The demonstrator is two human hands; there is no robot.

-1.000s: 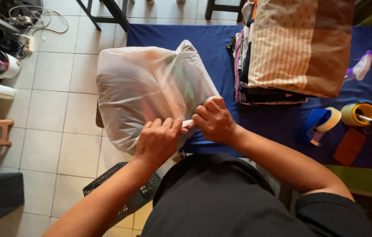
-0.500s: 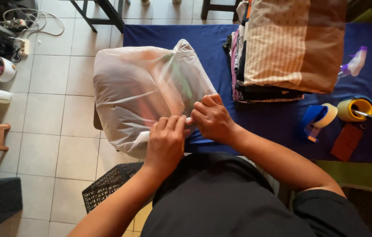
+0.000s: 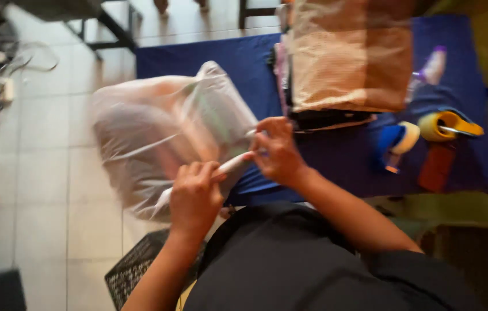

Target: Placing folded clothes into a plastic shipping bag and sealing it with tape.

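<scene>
- clear plastic bag (image 3: 163, 135), stuffed with pale cloth, lies on the near left corner of the blue-covered table (image 3: 342, 155), partly overhanging the edge.
- left hand (image 3: 195, 198) at the bag's near edge, fingers curled shut on the gathered plastic.
- right hand (image 3: 278, 151) just right of the bag, fingertips pinched on the same twisted strip.
- checked folded pile (image 3: 350, 57) right of the bag.
- blue tape dispenser (image 3: 396, 141) and yellow one (image 3: 448, 125) further right; picture blurred.

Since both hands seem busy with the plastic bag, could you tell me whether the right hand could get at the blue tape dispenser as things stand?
Probably yes, once freed: the right hand pinches the plastic bag, while the blue tape dispenser lies uncovered on the blue cloth on its side, nothing between.
</scene>
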